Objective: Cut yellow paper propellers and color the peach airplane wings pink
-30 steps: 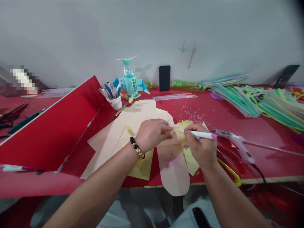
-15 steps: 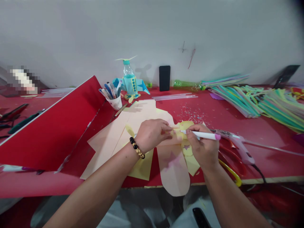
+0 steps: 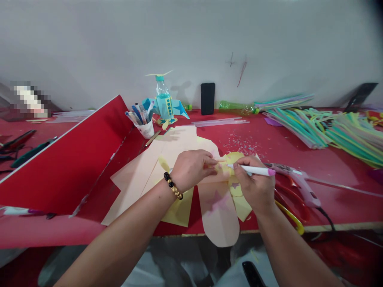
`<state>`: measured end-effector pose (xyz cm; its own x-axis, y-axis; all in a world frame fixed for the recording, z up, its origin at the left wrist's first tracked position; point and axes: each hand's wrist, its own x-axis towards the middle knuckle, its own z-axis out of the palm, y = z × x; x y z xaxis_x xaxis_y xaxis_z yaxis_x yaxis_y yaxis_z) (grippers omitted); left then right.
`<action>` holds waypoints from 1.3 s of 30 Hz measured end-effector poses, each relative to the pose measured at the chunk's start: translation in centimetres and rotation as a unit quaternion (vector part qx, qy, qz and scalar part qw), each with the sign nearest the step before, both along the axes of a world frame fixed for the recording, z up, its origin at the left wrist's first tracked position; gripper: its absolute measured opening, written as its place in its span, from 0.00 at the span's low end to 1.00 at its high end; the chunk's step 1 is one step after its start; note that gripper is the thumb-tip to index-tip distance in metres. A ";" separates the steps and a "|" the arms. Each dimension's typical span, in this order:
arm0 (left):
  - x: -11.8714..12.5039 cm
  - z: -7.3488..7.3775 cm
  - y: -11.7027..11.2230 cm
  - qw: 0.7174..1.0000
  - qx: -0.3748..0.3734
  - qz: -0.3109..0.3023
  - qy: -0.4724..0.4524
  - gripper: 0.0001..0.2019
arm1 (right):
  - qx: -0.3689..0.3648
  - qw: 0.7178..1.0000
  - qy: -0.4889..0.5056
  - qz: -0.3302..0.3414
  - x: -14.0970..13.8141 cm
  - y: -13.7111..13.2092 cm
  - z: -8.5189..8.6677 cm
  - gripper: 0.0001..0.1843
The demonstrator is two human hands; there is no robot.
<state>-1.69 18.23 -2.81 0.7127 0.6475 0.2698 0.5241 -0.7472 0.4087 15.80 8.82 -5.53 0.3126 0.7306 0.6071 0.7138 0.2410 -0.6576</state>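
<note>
Holding a white marker (image 3: pixel 254 170) to a yellow paper cutout (image 3: pixel 230 159) with 2 hands, over a red-covered worktable (image 3: pixel 275 139). The right hand (image 3: pixel 255 185) pinches the marker between thumb and fingers, with the pink cap pointing right and the tip at the cutout. The left hand (image 3: pixel 191 169) has its fingers pressed together, pinching the cutout's edge just beside the marker tip; the exact grip is partly hidden. A beaded bracelet (image 3: pixel 172 185) circles the left wrist. The cutout lies near the table's front edge, on overlapping peach paper sheets (image 3: pixel 167 155) and yellow card (image 3: pixel 179 211). Just right of the right hand lie a pink hot glue gun (image 3: pixel 299 183) and scissors (image 3: pixel 291 203) with red and yellow handles. Farther back stand a paper cup of pens (image 3: pixel 143 128), a bottle craft with blue paper wings (image 3: pixel 163 99) and an upright black phone (image 3: pixel 207 98). Bundles of coloured straws (image 3: pixel 305 127) lie at back right. A tilted red board (image 3: pixel 66 167) stands at left.
</note>
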 end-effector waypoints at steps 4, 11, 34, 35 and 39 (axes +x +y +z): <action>0.0 -0.1 0.0 1.000 0.003 -0.002 -0.002 0.08 | -0.007 1.000 -0.002 0.008 0.0 -0.2 0.0 0.07; 0.0 -0.2 0.1 1.000 0.006 -0.001 -0.004 0.07 | -0.002 1.000 -0.023 0.016 0.0 0.0 0.0 0.06; 0.0 0.0 0.0 1.000 -0.003 0.000 -0.016 0.08 | -0.013 1.000 -0.009 0.017 -0.2 0.1 0.3 0.06; 0.0 0.0 0.0 1.000 -0.004 0.002 -0.016 0.09 | -0.013 1.000 -0.004 0.015 -0.2 0.1 0.3 0.06; 0.0 0.0 0.0 1.000 0.000 -0.001 -0.017 0.09 | -0.009 1.000 -0.003 0.016 -0.2 0.1 0.2 0.06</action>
